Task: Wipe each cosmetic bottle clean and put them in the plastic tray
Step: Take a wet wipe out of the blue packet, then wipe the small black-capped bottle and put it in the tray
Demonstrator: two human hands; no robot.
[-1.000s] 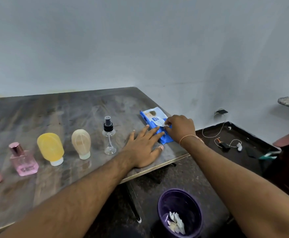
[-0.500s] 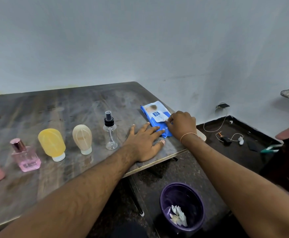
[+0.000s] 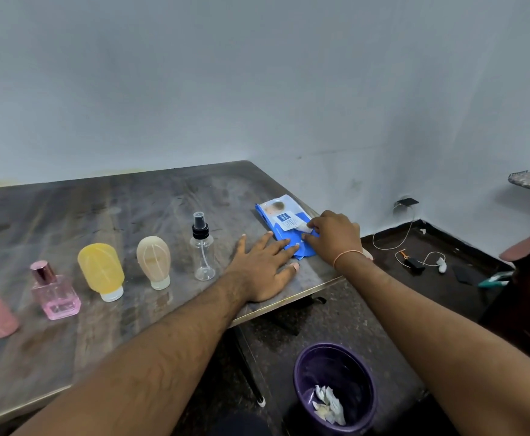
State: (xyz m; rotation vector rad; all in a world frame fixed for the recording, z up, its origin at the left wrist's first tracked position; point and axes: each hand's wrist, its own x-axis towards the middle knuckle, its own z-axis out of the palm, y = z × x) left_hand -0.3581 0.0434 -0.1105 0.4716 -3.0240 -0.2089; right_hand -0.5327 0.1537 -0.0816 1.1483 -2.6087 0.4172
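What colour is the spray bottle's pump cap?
Black, on the clear spray bottle; head view shows it.

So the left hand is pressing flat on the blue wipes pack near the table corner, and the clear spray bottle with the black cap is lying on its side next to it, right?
Not quite. In the head view, the clear spray bottle with the black cap stands upright, not on its side. The rest holds: the left hand presses flat on the blue wipes pack near the corner of the dark wooden table.
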